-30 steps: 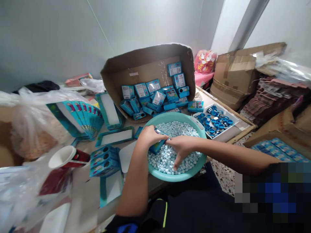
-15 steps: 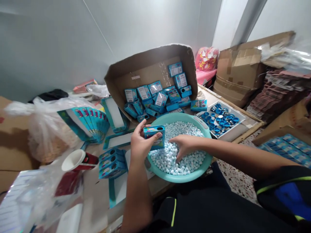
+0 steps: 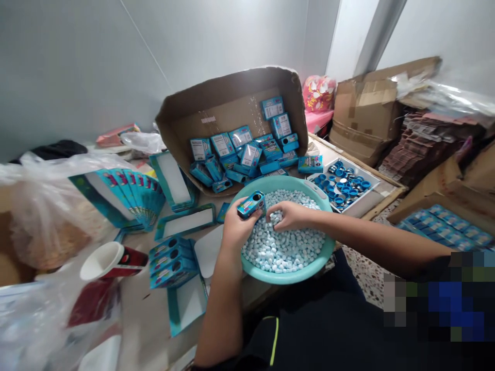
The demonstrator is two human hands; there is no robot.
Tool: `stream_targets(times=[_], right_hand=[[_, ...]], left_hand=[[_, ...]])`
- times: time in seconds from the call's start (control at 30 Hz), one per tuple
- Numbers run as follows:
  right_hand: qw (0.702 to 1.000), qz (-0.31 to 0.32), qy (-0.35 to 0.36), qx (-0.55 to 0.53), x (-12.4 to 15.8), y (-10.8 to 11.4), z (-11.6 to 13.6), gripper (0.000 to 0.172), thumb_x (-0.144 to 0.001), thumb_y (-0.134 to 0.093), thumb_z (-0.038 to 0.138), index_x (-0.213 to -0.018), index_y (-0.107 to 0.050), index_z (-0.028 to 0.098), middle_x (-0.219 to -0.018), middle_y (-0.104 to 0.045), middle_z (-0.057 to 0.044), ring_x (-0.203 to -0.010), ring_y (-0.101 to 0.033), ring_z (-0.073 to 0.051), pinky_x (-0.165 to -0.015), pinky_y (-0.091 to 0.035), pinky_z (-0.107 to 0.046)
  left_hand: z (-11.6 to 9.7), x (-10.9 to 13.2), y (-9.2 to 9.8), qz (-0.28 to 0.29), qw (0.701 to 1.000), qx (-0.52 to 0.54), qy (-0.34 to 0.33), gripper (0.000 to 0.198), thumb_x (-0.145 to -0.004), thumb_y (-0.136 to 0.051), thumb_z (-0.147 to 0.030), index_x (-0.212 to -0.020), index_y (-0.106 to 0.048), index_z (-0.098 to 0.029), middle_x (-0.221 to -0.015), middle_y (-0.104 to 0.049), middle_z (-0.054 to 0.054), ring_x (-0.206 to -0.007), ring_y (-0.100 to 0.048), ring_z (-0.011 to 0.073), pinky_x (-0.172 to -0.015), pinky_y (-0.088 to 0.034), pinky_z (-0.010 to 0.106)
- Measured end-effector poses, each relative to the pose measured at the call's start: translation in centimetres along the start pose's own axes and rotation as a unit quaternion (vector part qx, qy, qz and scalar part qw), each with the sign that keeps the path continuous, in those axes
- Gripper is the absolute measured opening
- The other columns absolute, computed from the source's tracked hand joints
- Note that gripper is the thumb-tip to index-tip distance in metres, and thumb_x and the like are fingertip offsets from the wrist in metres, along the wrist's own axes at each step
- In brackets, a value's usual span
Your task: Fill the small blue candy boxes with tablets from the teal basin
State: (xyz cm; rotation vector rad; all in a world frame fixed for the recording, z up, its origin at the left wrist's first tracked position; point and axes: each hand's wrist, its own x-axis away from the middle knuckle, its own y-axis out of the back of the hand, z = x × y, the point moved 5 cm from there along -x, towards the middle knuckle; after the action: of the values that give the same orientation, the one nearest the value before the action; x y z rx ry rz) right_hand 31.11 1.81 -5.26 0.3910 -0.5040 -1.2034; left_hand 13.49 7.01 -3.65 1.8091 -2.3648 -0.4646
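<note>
Blue box, small and upright-ish, sits in the left hand over the left side of the turquoise basin. On my feed that hand is wrapped around it, thumb across the near side, the rest of the fingers mostly hidden from me. The right hand is half curled just beside the box, low over the white pellets; some pellets show between its thumb and fingers, but I cannot tell whether it is pinching them.

The box leans toward the camera, so I can see its printed upper face and a dark round hole near the right end.

For room, I see the heap of pellets spread below and to the right of both hands, inside the basin's rim. Just behind the basin, the big cardboard carton opens forward with loose blue boxes piled in it. Off the basin's right handle lies the white tray of blue caps. Left of the left forearm stand three boxes in a row, and farther left a paper cup lies tilted on the table.
</note>
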Motion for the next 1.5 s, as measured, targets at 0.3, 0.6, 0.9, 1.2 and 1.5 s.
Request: stream_targets(times=[0.3,0.6,0.9,1.2,1.5], right_hand=[[0.93,-0.173,0.103,-0.307,-0.2,2.0,3.6,0.03,-0.067,-0.077,0.032,-0.093,-0.066,0.021,-0.061,-0.06,0.006,-0.05,-0.055,-0.012,-0.045,-0.041,-0.022],[0.81,-0.32,0.154,-0.467,-3.8,2.6,4.2,0.03,-0.067,-0.081,0.031,-0.089,-0.063,0.022,-0.066,-0.064,0.005,-0.06,-0.065,-0.015,-0.053,-0.049,-0.023],[0.8,-0.315,0.121,-0.497,-3.6,2.2,3.6,0.031,-0.068,-0.086,0.038,-0.08,-0.062,0.022,-0.064,-0.067,0.002,-0.062,-0.067,-0.017,-0.058,-0.053,-0.026],[0.803,-0.29,0.117,-0.507,-3.3,2.3,3.9,0.043,-0.067,-0.089,0.051,-0.072,-0.059,0.021,-0.065,-0.068,0.001,-0.06,-0.067,-0.017,-0.055,-0.053,-0.026],[0.819,-0.277,0.122,-0.487,-3.6,2.1,4.2,0.043,-0.07,-0.087,0.055,-0.071,-0.06,0.021,-0.068,-0.07,-0.001,-0.063,-0.069,-0.019,-0.061,-0.056,-0.03]], left_hand=[[-0.8,1.0,-0.1,0.039,0.996,-0.017,-0.073,0.047,-0.074,-0.082,-0.034,-0.117,-0.073,-0.017,-0.117,-0.076,0.012,-0.111,-0.071,0.0322,-0.102,-0.054,0.044],[-0.2,1.0,-0.8,0.081,0.994,-0.041,-0.068,0.045,-0.077,-0.08,-0.03,-0.12,-0.073,-0.018,-0.118,-0.075,0.01,-0.112,-0.069,0.0313,-0.105,-0.052,0.046],[-0.3,0.9,-1.5,0.123,0.989,-0.056,-0.056,0.046,-0.086,-0.073,-0.031,-0.131,-0.065,-0.019,-0.128,-0.071,0.011,-0.118,-0.067,0.0316,-0.109,-0.05,0.049],[-1.0,1.4,-1.3,0.142,0.979,-0.116,-0.093,0.047,-0.093,-0.069,-0.039,-0.136,-0.06,-0.022,-0.136,-0.067,0.011,-0.125,-0.063,0.0318,-0.109,-0.049,0.047],[-0.4,1.2,-1.2,0.142,0.982,-0.111,-0.062,0.05,-0.089,-0.073,-0.043,-0.132,-0.062,-0.022,-0.133,-0.068,0.012,-0.127,-0.062,0.0342,-0.11,-0.047,0.05]])
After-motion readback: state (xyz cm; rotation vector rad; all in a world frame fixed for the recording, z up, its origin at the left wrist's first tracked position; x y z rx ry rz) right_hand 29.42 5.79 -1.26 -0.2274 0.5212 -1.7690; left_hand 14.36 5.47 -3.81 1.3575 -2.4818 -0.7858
